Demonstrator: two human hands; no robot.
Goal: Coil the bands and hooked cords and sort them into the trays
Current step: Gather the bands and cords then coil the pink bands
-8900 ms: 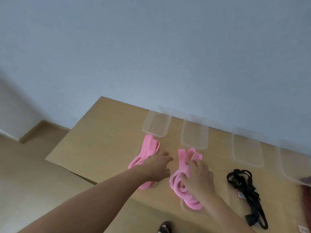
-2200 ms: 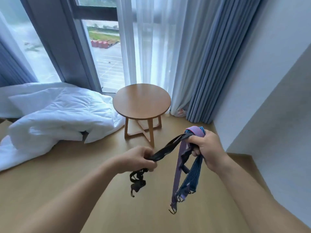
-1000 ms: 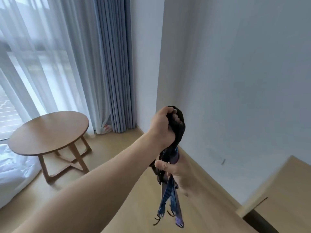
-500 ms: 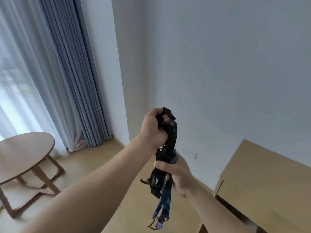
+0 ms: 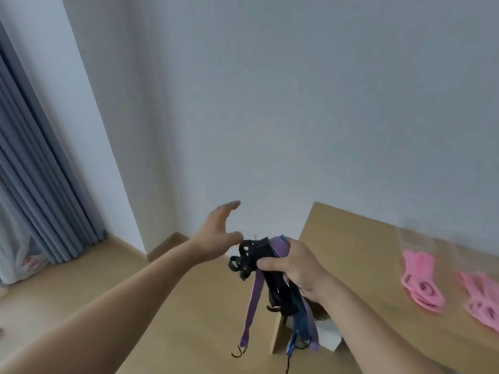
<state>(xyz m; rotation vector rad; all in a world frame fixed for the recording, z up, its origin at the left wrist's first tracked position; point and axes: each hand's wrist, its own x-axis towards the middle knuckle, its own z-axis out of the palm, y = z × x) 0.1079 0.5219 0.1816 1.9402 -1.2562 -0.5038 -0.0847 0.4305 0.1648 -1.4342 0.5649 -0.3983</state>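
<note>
Head view: the right hand (image 5: 300, 268) is clamped around a bundle of hooked cords (image 5: 279, 288) in black, purple and blue. Their ends dangle past the tabletop (image 5: 351, 238) edge. The left hand (image 5: 216, 238) is spread wide and holds nothing, just beside the bundle's top. Two coiled pink bands (image 5: 421, 284) lie on the tabletop, well apart to the right.

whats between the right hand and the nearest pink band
Head view: only bare tabletop between the right hand, gripping hooked cords, and the nearest pink band.
</note>
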